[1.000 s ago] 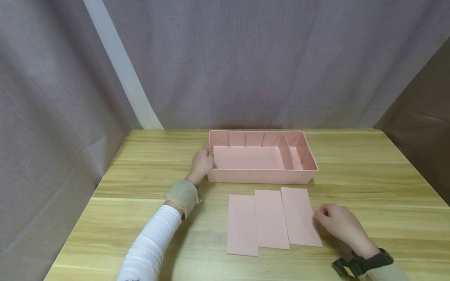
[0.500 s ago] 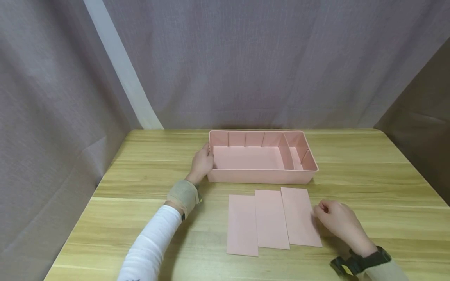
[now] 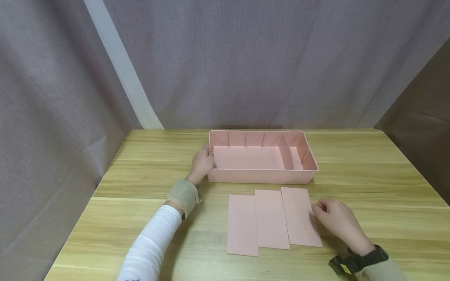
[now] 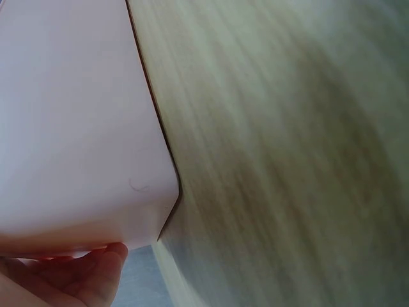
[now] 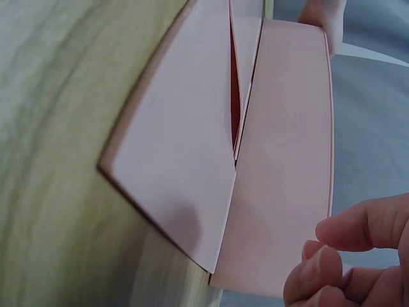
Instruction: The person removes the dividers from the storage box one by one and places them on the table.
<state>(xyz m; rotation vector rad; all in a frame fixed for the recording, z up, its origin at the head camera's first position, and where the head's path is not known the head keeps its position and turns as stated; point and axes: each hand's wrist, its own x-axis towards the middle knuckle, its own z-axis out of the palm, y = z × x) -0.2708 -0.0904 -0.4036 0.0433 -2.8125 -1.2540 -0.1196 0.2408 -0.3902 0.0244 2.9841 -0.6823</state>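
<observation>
A pink rectangular storage box (image 3: 260, 176) stands near the back of the table, with one divider (image 3: 286, 152) across it and a short one in the right section. My left hand (image 3: 202, 160) grips the box's left end; its fingertips press the end wall in the left wrist view. Three flat pink divider panels (image 3: 241, 224) lie in a slightly overlapping row in front of the box. Just right of the rightmost panel (image 3: 300, 216), my right hand (image 3: 339, 218) hovers with loosely curled fingers. In the right wrist view nothing shows between its thumb and fingers (image 5: 313, 275).
The wooden table (image 3: 140, 175) ends at a grey curtain (image 3: 246, 66) behind the box. A pale strip (image 3: 123, 66) runs down the curtain at the left. Slots line the box's inner back wall.
My right hand has shifted slightly left and away from me, toward the rightmost panel. The left hand, box and panels stay where they were.
</observation>
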